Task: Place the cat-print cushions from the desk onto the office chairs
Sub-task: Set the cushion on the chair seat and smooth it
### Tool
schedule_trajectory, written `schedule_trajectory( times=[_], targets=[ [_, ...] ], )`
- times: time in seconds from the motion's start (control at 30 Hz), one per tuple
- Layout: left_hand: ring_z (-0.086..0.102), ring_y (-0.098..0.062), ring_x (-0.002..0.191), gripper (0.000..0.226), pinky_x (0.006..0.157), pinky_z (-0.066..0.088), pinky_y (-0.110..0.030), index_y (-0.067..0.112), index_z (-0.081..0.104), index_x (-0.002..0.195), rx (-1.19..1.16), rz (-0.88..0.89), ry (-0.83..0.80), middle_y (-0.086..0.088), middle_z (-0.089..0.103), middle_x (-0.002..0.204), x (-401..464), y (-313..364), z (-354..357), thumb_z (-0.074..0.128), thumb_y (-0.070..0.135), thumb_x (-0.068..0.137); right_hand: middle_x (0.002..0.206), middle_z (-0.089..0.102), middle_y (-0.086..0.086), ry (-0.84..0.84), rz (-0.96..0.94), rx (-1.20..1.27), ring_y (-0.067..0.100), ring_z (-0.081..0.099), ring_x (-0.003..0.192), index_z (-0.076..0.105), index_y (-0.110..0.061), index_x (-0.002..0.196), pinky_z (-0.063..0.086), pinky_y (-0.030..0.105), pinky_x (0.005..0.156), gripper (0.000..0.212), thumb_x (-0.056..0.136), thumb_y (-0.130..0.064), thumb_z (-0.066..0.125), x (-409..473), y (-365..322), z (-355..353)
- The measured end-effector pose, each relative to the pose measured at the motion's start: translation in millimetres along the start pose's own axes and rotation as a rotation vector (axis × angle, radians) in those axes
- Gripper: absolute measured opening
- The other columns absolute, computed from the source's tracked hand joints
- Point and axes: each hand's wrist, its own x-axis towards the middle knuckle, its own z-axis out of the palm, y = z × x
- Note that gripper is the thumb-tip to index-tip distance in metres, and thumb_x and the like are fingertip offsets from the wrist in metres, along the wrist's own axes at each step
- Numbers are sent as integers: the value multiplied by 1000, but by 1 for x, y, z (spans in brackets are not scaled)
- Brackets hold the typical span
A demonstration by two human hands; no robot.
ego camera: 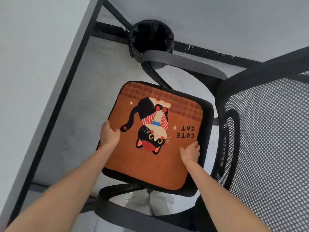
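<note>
Both hands rest palms-down on the cat-print cushion (155,136): the left hand (110,133) pressing its left edge, the right hand (190,153) curled over its right edge. The cushion lies flat on the office chair (207,114) seat, slightly askew, directly beneath the hands. Mesh backrest (267,139) to the right; grey bench (33,64) left; lined bin (150,37) beyond, on pale tiled floor (108,77).

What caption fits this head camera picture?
Both hands, left and right, press the cat-print cushion onto the office chair.
</note>
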Motion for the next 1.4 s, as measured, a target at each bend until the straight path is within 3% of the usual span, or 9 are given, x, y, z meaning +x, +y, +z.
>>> schedule_trajectory(
  times=[0.23, 0.33, 0.57, 0.77, 0.9, 1.03, 1.1, 1.2, 1.4],
  targets=[
    [31, -36, 136, 68, 111, 29, -44, 7, 8, 146, 46, -139, -121, -18, 26, 151, 32, -17, 3, 47, 22, 92, 140, 31, 25, 120, 130, 88, 39, 30, 129, 30, 4, 135, 36, 46, 102, 58, 87, -16, 57, 14, -5, 2],
    [40, -39, 129, 64, 106, 35, -45, 6, 19, 144, 64, -84, -23, -22, 39, 142, 37, -25, -2, 49, 24, 90, 131, 38, 23, 177, 105, 106, 38, 39, 121, 46, 3, 123, 41, 44, 96, 38, 89, -12, 54, 14, -8, -4],
    [60, -34, 97, 28, 77, 40, -31, 0, 62, 108, -16, 141, 133, -21, 66, 106, 9, -12, -19, 53, 19, 90, 117, 58, 17, 215, -152, -41, 35, 58, 103, 39, -9, 127, 49, 44, 82, 37, 91, -4, 43, -18, -40, -21],
    [57, -32, 93, 28, 77, 43, -33, 1, 56, 107, -357, -145, 83, -18, 61, 106, -67, -4, -4, 50, 20, 88, 114, 60, 12, 349, -571, -229, 35, 59, 101, 46, -13, 125, 46, 41, 78, 36, 90, -5, 42, -50, -87, -58],
    [56, -23, 80, 11, 72, 52, -37, 5, 53, 82, -647, -367, -55, -16, 58, 90, -127, -4, 29, 53, 17, 85, 113, 61, 13, 412, -864, -394, 34, 60, 100, 47, -12, 126, 46, 39, 76, 43, 86, 3, 43, -58, -127, -72],
    [58, -25, 91, 14, 81, 50, -33, 4, 47, 76, -907, -574, -249, -15, 58, 89, -152, 4, 56, 52, 4, 90, 118, 61, 18, 391, -1075, -496, 36, 56, 106, 46, -6, 130, 43, 41, 88, 48, 85, 9, 40, -42, -149, -71],
    [61, -25, 96, 5, 84, 49, -33, 1, 52, 90, -892, -635, -384, -17, 62, 103, -153, 6, 66, 48, 4, 92, 128, 54, 19, 338, -1052, -505, 34, 49, 118, 40, -4, 135, 39, 40, 99, 53, 84, 10, 42, -30, -143, -63],
    [60, -28, 110, 27, 92, 47, -35, -4, 48, 119, -781, -693, -516, -18, 60, 119, -149, -2, 69, 43, 7, 94, 139, 45, 17, 179, -813, -352, 32, 40, 129, 36, -6, 138, 35, 40, 107, 53, 87, 4, 46, -22, -110, -44],
    [58, -29, 109, 28, 93, 47, -37, -5, 50, 117, -630, -626, -268, -16, 59, 110, -104, -29, 53, 44, 7, 92, 145, 34, 16, 25, -284, -273, 34, 30, 134, 33, -6, 138, 33, 45, 108, 52, 90, -16, 50, -9, -15, -1]
  ],
)
